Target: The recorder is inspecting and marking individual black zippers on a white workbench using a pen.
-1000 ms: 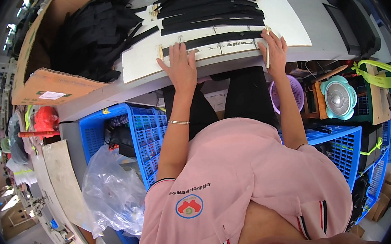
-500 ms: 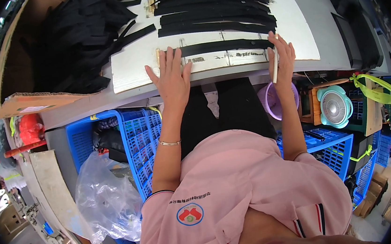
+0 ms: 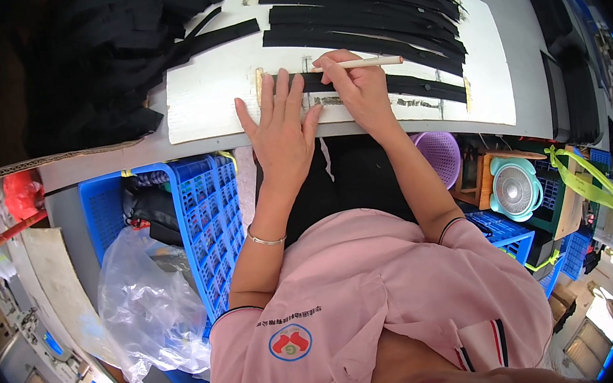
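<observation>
Grey table (image 3: 526,59) carries a white board (image 3: 202,105). Along its near side, the left hand (image 3: 281,138) lies spread flat over the left end of a black strip (image 3: 422,86); the right hand (image 3: 364,101) pinches a white pen (image 3: 382,61) by its far edge. Marking seems in hand; the next stroke needs a steady strip. Other black strips (image 3: 363,16) lie beyond.

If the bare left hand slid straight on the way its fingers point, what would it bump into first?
The left hand would probably meet the nearest long, flat black fabric strip in the row ahead, across a little bare white board. Depth is hard to judge.
</observation>
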A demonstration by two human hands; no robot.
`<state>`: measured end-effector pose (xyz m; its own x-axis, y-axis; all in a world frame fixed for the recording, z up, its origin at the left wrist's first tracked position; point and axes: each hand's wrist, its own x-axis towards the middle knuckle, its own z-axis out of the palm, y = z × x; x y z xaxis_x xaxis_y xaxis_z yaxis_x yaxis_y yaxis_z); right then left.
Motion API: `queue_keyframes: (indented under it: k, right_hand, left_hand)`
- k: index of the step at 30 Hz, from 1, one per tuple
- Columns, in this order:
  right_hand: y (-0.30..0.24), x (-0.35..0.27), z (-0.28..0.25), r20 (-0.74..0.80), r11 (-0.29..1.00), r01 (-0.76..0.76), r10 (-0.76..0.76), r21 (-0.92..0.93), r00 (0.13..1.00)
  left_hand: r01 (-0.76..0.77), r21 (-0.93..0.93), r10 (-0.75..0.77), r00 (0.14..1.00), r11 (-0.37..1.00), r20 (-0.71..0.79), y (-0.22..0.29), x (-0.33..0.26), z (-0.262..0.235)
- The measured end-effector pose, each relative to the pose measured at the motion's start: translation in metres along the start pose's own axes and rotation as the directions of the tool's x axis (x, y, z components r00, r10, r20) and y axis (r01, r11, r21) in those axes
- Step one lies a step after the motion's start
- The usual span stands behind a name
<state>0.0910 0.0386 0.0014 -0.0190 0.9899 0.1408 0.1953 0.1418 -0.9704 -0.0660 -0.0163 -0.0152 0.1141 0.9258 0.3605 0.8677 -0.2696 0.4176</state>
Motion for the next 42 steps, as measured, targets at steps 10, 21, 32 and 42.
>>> queue_keyframes:
  k: [10, 21, 32, 42]
  right_hand:
    - [0.0, 0.0, 0.003, 0.047, 0.995, 0.06, -0.057, -0.083, 0.997]
    - [-0.005, -0.004, -0.001, 0.016, 0.999, -0.003, 0.004, -0.054, 1.0]
    - [0.0, -0.006, -0.003, 0.118, 0.991, 0.106, -0.096, -0.082, 0.988]
    - [-0.013, -0.016, -0.043, -0.111, 0.994, 0.101, -0.097, 0.033, 0.989]
  left_hand:
    - [0.003, -0.006, -0.003, 1.0, 1.0, -0.001, 0.001, 0.001, 0.0]
    - [0.001, -0.021, -0.001, 1.0, 1.0, -0.01, 0.0, 0.001, 0.0]
    - [0.011, -0.021, -0.011, 1.0, 1.0, 0.005, 0.002, 0.002, 0.0]
    - [0.018, 0.012, -0.019, 0.999, 1.0, 0.041, 0.002, 0.001, 0.0]
